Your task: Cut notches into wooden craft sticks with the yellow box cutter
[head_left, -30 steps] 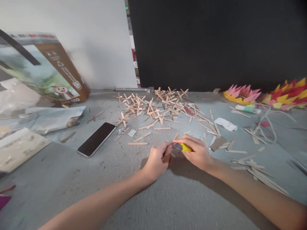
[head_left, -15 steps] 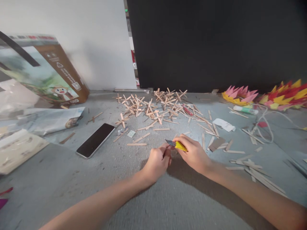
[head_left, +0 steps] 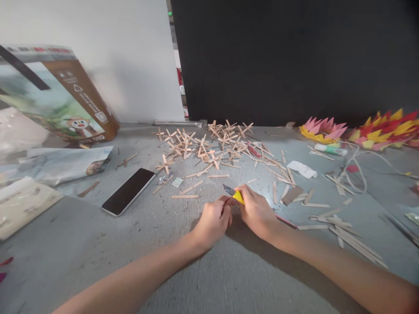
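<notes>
My right hand [head_left: 257, 211] is closed around a yellow utility knife [head_left: 236, 195] whose grey blade points up and to the left. My left hand [head_left: 214, 220] is curled in a pinch just left of it, fingertips by the knife; what it pinches is hidden. Both hands rest on the grey table [head_left: 203, 270]. Beyond them lies a heap of crossed wooden craft sticks [head_left: 209, 146], with single loose sticks [head_left: 185, 196] closer to my hands.
A black phone [head_left: 128, 191] lies face up at left. A tilted cardboard box [head_left: 55, 93] and plastic bags [head_left: 59, 163] sit far left. Paper flowers [head_left: 360, 128], a glue tube [head_left: 329, 149], a white cable and long sticks [head_left: 356, 244] lie right.
My right hand has turned the knife from lying sideways to pointing its blade up and left, and shifted slightly left. The left hand has stayed almost in place.
</notes>
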The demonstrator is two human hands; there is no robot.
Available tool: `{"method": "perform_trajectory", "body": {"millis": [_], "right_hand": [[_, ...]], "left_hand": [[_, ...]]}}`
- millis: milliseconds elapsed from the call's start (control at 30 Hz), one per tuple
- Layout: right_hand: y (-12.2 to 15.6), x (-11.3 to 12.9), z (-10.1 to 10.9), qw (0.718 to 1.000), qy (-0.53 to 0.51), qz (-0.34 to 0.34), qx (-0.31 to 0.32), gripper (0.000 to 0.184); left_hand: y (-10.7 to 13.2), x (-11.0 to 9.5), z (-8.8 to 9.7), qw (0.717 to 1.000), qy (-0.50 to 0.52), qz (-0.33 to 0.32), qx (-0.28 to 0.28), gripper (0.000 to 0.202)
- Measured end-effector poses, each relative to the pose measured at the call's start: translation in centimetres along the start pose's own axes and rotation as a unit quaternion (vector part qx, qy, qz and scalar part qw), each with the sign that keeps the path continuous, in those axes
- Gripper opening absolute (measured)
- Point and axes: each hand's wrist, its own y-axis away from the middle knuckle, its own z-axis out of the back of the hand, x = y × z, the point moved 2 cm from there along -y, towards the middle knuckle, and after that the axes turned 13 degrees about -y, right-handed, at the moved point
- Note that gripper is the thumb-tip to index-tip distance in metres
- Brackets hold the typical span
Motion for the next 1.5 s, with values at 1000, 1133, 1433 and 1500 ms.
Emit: {"method": "perform_trajectory", "body": {"millis": [1000, 1133, 1433, 1500], "right_hand": [[-0.2, -0.4, 0.7, 0.985, -0.154, -0.043, -0.07, 0.019], [-0.4, -1.0, 0.9, 0.98, -0.181, -0.053, -0.058, 0.03], [-0.2, -1.2, 1.3, 0.966, -0.229, -0.106, -0.061, 0.029], [-0.5, -0.8, 1.6, 0.947, -0.297, -0.118, -0.039, 0.033]], "left_hand": [[-0.3, 0.4, 0.2, 0.965, 0.218, 0.138, -0.048, 0.039], [-0.2, 0.2, 0.2, 0.964, 0.229, 0.132, -0.03, 0.041], [-0.8, 0.6, 0.6, 0.955, 0.269, 0.123, -0.029, 0.035], [-0.7, 0.6, 0.6, 0.964, 0.244, 0.096, -0.03, 0.034]]}}
